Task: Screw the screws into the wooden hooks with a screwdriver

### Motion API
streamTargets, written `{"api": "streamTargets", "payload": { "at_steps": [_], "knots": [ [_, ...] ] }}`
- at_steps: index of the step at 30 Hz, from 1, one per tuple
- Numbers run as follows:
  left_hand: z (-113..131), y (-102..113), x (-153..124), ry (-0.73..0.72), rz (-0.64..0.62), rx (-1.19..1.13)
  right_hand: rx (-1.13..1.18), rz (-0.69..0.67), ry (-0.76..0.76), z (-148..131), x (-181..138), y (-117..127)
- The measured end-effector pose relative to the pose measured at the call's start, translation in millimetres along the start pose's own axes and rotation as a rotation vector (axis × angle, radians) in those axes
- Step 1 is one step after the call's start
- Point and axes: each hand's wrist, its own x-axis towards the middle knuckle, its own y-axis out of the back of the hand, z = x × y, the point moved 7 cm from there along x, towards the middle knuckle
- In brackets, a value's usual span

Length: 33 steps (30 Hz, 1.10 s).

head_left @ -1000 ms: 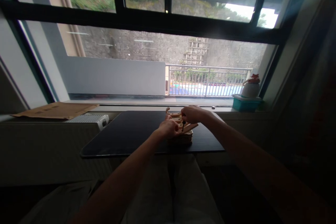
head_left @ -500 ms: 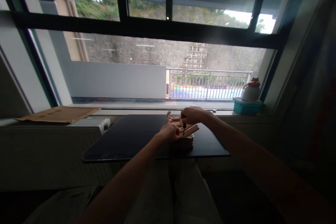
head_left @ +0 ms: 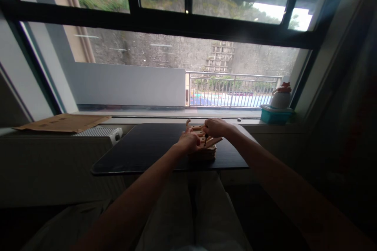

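A small wooden assembly of perforated strips (head_left: 206, 147) rests on the far right part of a dark tabletop (head_left: 147, 149). My left hand (head_left: 188, 142) is closed on the assembly's left side, holding it steady. My right hand (head_left: 216, 126) is closed in a pinch above the wood, gripping a small dark tool (head_left: 206, 138) that points down into the strips. The tool's tip and the wood under my fingers are hidden.
A window sill runs behind the table, with a brown cardboard sheet (head_left: 63, 122) at far left and a white device (head_left: 100, 131) beside it. A teal box with a white figurine (head_left: 278, 106) stands at the sill's right end. My legs (head_left: 191, 208) lie below the table edge.
Both hands stay on the wooden assembly; the right hand has shifted only slightly on the tool. The camera tipped a little and came back.
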Motion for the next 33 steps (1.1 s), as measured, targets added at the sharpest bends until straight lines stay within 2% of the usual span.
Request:
{"api": "streamTargets", "payload": {
  "at_steps": [7, 13, 16, 22, 28, 33],
  "knots": [
    [23.1, 9.2, -15.2, -0.050, 0.042, 0.117, 0.040, -0.056, -0.030, 12.8, -1.4, -3.1],
    [18.6, 4.9, -14.4, -0.038, 0.023, 0.155, 0.028, -0.092, 0.079, -0.2, -5.9, 14.9],
    [17.5, 2.5, -12.8, -0.024, 0.022, 0.163, 0.011, -0.089, 0.106, -5.5, -5.8, 15.9],
    [18.4, 0.7, -14.7, 0.003, 0.018, 0.168, 0.023, -0.053, 0.045, -3.1, 2.4, 4.8],
    [20.3, 3.4, -14.7, 0.017, 0.025, 0.178, 0.063, -0.036, -0.036, 12.8, 3.9, -6.1],
    [21.5, 7.4, -14.9, 0.022, 0.017, 0.181, 0.075, -0.064, -0.019, 18.9, 2.3, -0.1]
  ]
}}
